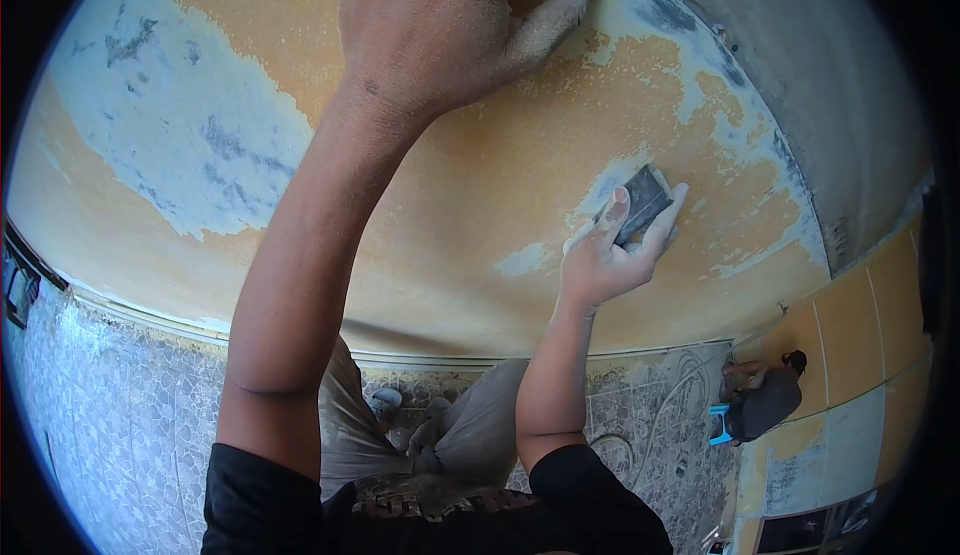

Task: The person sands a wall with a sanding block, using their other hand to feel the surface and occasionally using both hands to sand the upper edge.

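My right hand (608, 253) presses a small dark sanding block (645, 201) against an orange wall (470, 185), gripping it between thumb and fingers. The paint around the block is rubbed down to pale grey-white patches. My left hand (440, 25) rests flat on the same wall higher up, thumb spread out to the right, and holds nothing; its fingers run out of the top of the picture. Both hands are dusted with pale powder.
A large grey-white scraped patch (170, 125) covers the wall's left side. Below lie a patterned tile floor (130, 425) and my legs in dusty grey trousers (470, 435). At the right another person (765, 400) crouches on a blue stool (720, 425) by an orange tiled wall (850, 325).
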The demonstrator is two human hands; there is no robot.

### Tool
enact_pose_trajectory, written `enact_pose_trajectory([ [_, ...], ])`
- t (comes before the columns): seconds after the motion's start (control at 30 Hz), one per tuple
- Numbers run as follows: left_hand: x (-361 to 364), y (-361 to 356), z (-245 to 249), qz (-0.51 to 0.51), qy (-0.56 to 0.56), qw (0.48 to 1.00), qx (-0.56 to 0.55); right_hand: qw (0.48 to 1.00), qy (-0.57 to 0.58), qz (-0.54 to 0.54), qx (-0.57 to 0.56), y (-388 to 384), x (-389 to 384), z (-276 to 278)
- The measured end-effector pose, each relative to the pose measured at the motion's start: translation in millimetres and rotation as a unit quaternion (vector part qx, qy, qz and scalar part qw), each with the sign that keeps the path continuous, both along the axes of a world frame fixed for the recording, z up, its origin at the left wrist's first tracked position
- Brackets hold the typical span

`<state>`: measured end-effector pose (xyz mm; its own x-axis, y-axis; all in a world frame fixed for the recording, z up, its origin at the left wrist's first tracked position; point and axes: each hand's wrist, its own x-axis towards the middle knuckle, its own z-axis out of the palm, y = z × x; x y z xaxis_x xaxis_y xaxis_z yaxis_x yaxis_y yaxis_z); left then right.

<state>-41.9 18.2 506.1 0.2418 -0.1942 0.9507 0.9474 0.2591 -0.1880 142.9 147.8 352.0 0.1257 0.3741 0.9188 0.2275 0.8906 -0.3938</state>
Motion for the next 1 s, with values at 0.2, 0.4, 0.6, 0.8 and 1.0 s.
enact_pose_trajectory([
  [0.2, 5, -1, 1, -0.017, -0.025, 0.999, -0.016, 0.997, -0.037, 0.023, 0.056, 0, 1, -177],
  [0.4, 2, 2, -3, -0.005, -0.038, 0.999, -0.019, 0.998, -0.043, 0.036, -0.010, -9, 5, -40],
  [0.6, 6, -5, 0, -0.033, -0.022, 0.999, -0.035, 1.000, -0.023, -0.012, -0.017, -3, 0, -91],
  [0.8, 9, -4, 0, -0.035, -0.048, 0.997, -0.048, 0.993, -0.011, 0.071, -0.090, -13, 7, -98],
  [1.0, 7, -7, 2, -0.003, -0.037, 0.998, -0.048, 0.999, 0.027, -0.004, -0.023, 0, -1, -20],
])
